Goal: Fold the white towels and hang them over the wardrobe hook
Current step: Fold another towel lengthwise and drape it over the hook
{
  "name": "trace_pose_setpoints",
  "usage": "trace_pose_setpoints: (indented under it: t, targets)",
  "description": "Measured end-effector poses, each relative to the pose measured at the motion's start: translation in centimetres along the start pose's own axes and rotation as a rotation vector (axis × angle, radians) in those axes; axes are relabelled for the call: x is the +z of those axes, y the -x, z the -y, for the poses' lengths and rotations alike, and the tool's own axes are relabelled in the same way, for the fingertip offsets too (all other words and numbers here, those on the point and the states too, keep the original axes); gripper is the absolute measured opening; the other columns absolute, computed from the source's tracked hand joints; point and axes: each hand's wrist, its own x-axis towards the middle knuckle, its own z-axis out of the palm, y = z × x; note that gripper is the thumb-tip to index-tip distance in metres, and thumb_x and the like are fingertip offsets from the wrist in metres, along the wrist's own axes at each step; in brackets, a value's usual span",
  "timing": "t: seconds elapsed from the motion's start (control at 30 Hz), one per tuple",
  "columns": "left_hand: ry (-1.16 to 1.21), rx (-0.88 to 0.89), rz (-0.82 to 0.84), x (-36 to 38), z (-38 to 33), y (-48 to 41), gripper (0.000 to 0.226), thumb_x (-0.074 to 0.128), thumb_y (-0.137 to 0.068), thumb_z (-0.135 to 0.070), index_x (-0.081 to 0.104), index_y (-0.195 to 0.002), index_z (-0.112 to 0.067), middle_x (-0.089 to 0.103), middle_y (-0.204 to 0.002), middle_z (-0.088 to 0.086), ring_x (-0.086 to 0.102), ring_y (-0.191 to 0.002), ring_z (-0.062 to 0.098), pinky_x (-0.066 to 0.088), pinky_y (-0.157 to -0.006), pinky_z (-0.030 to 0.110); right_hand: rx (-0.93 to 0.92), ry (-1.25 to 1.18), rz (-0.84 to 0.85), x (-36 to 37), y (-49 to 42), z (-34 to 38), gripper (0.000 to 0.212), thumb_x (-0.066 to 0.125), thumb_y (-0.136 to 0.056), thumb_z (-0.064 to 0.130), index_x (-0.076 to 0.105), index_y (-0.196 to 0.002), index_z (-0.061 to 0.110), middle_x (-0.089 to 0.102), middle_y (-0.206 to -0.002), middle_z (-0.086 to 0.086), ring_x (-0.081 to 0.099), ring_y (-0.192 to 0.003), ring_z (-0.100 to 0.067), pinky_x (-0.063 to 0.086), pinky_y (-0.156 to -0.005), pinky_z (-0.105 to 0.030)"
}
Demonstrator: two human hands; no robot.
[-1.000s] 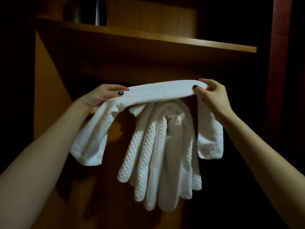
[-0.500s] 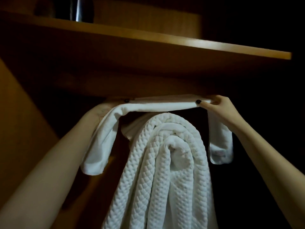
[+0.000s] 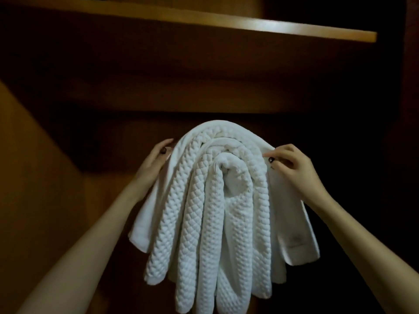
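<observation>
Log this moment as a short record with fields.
textured towels: hang in folds; hook hidden
smooth towel: draped over them, ends hanging either side
left hand: flat against the smooth towel's left side
right hand: fingers curled on its right side
shelf: wooden, above

Dim light. The waffle-textured towels [image 3: 192, 223] hang in nested loops, tails down. What carries them is hidden by cloth. The smooth towel [image 3: 226, 126] drapes over them as the outermost layer, one tail falling on each side.

Your left hand [image 3: 154, 165] lies against that towel's left flank with the thumb forward. Its fingers are partly behind the cloth, so the grip cannot be made out. Your right hand [image 3: 294, 171] pinches the towel's right shoulder with curled fingertips.

A wooden shelf [image 3: 249, 26] runs overhead, well apart from the bundle. The wardrobe side panel [image 3: 34, 177] stands at left.
</observation>
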Motion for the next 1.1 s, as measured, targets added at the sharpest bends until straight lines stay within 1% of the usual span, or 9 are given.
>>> trace_pose_setpoints:
  t: [0.07, 0.23, 0.4, 0.6, 0.67, 0.83, 0.97, 1.03, 1.1]
  targets:
    - [-0.165, 0.152, -0.115, 1.1, -0.1, 1.9, 0.036, 0.054, -0.095, -0.032, 0.050, -0.130, -0.032, 0.046, -0.134, -0.004, 0.049, -0.119, 0.006, 0.040, -0.099, 0.024, -0.008, 0.146, 0.030, 0.5, 1.5, 0.0, 0.036, 0.057, -0.092, 0.006, 0.062, -0.104, 0.040, 0.047, -0.119, 0.008, 0.046, -0.115, -0.002, 0.035, -0.094, -0.008]
    - [-0.297, 0.291, -0.336, 2.3, 1.0, 5.9, 0.037, 0.060, -0.090, 0.000, 0.059, -0.122, -0.018, 0.055, -0.118, -0.007, 0.055, -0.106, 0.007, 0.047, -0.088, 0.020, 0.178, 0.258, 0.144, 0.5, 2.5, -0.9, 0.032, 0.056, -0.092, 0.010, 0.066, -0.116, 0.028, 0.024, -0.155, -0.006, 0.021, -0.144, -0.024, 0.028, -0.113, -0.040]
    - [-0.397, 0.300, -0.290, 0.3, 1.4, 6.9, 0.028, 0.061, -0.086, 0.004, 0.068, -0.100, -0.019, 0.067, -0.099, -0.001, 0.062, -0.094, 0.011, 0.050, -0.080, 0.024, 0.227, 0.145, 0.261, 0.0, 4.0, -2.6, 0.043, 0.059, -0.088, 0.007, 0.062, -0.122, 0.033, 0.063, -0.118, 0.009, 0.063, -0.100, -0.008, 0.047, -0.071, -0.014]
    - [-0.523, 0.207, -0.154, 0.7, 1.4, 7.2, 0.028, 0.060, -0.089, 0.000, 0.069, -0.114, -0.009, 0.065, -0.109, -0.002, 0.058, -0.100, 0.007, 0.036, -0.078, 0.001, 0.247, 0.026, 0.238, 1.0, 5.5, -5.2, 0.045, 0.056, -0.094, 0.016, 0.053, -0.136, 0.033, 0.051, -0.136, 0.016, 0.045, -0.122, -0.002, 0.041, -0.098, -0.028]
    - [-0.588, 0.216, -0.165, 0.6, 1.6, 6.8, 0.027, 0.060, -0.088, 0.001, 0.070, -0.112, -0.008, 0.068, -0.109, 0.005, 0.062, -0.100, 0.014, 0.039, -0.077, 0.010, 0.262, -0.044, 0.225, 0.9, 4.9, -5.8, 0.044, 0.056, -0.096, 0.017, 0.052, -0.137, 0.034, 0.047, -0.143, 0.017, 0.043, -0.127, -0.002, 0.042, -0.100, -0.028]
    - [-0.744, 0.150, -0.146, -1.0, 2.9, 6.6, 0.033, 0.062, -0.090, -0.018, 0.061, -0.122, -0.023, 0.063, -0.124, 0.001, 0.058, -0.112, 0.019, 0.039, -0.085, 0.027, 0.256, -0.101, 0.187, 1.1, 3.7, -7.1, 0.053, 0.071, -0.085, 0.021, 0.052, -0.130, 0.043, 0.052, -0.137, 0.012, 0.058, -0.107, -0.001, 0.052, -0.078, -0.017]
    - [-0.803, 0.231, -0.218, -1.9, 3.4, 7.9, 0.036, 0.057, -0.089, -0.006, 0.057, -0.123, -0.020, 0.059, -0.124, 0.004, 0.057, -0.111, 0.023, 0.040, -0.089, 0.029, 0.190, -0.070, 0.162, 1.6, 4.5, -7.9, 0.069, 0.072, -0.082, 0.021, 0.041, -0.136, 0.050, 0.043, -0.139, 0.019, 0.047, -0.117, 0.003, 0.040, -0.085, -0.011]
    - [-0.816, 0.239, -0.215, -2.4, 3.5, 8.9, 0.036, 0.055, -0.090, -0.003, 0.057, -0.121, -0.020, 0.058, -0.120, 0.004, 0.057, -0.108, 0.023, 0.041, -0.087, 0.030, 0.179, -0.027, 0.097, 1.3, 4.8, -8.0, 0.070, 0.063, -0.084, 0.014, 0.039, -0.137, 0.052, 0.047, -0.134, 0.017, 0.051, -0.100, 0.012, 0.041, -0.074, -0.003]
    - [-0.821, 0.222, -0.238, -2.9, 3.3, 9.7, 0.032, 0.054, -0.090, -0.003, 0.057, -0.118, -0.019, 0.057, -0.117, 0.005, 0.056, -0.107, 0.023, 0.040, -0.087, 0.030, 0.158, 0.089, -0.008, 1.0, 4.6, -7.9, 0.070, 0.055, -0.084, 0.008, 0.040, -0.139, 0.049, 0.058, -0.122, 0.011, 0.061, -0.079, 0.003, 0.051, -0.064, -0.017]
